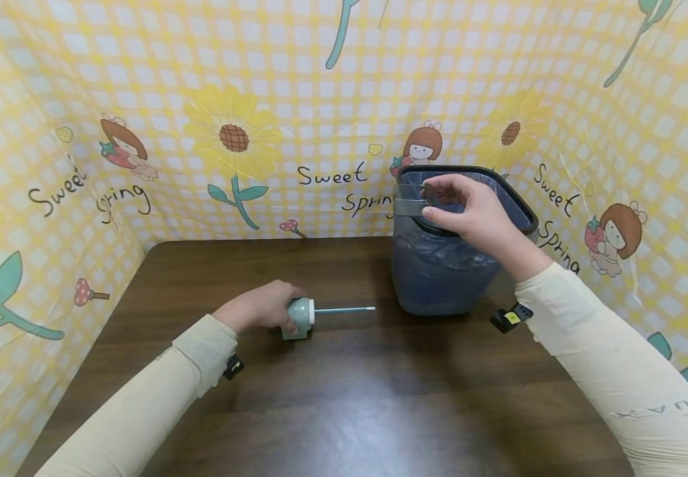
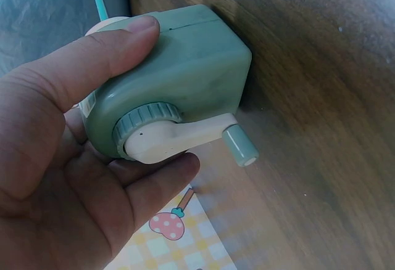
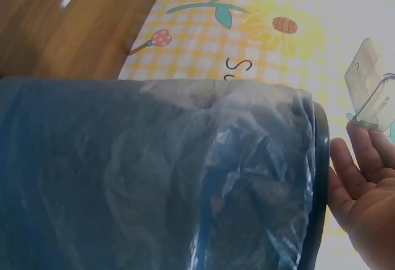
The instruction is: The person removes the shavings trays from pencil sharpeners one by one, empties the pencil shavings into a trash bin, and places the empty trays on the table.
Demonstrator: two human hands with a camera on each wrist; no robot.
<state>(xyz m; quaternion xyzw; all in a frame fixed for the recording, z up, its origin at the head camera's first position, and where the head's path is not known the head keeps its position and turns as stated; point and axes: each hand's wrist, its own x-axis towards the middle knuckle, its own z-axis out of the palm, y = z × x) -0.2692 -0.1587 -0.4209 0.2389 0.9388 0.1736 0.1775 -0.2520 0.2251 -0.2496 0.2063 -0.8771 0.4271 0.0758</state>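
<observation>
My left hand (image 1: 263,306) grips a green crank pencil sharpener (image 2: 185,60) low over the table. The thumb lies across its top in the left wrist view, where the white crank arm (image 2: 179,137) with its green knob faces the camera. A teal pencil (image 1: 344,309) sticks out of the sharpener's white front, pointing toward the bin. Above the near left rim of the trash bin (image 1: 433,278), my right hand (image 1: 469,209) pinches a clear plastic drawer-like box (image 1: 408,200). The right wrist view shows this box (image 3: 364,76) only partly; its contents cannot be made out.
A bluish plastic liner (image 3: 154,171) covers the bin's side and folds over its black rim (image 1: 525,209). The brown wooden table (image 1: 344,397) extends toward me. Yellow checkered cloth (image 1: 314,126) hangs behind and on both sides.
</observation>
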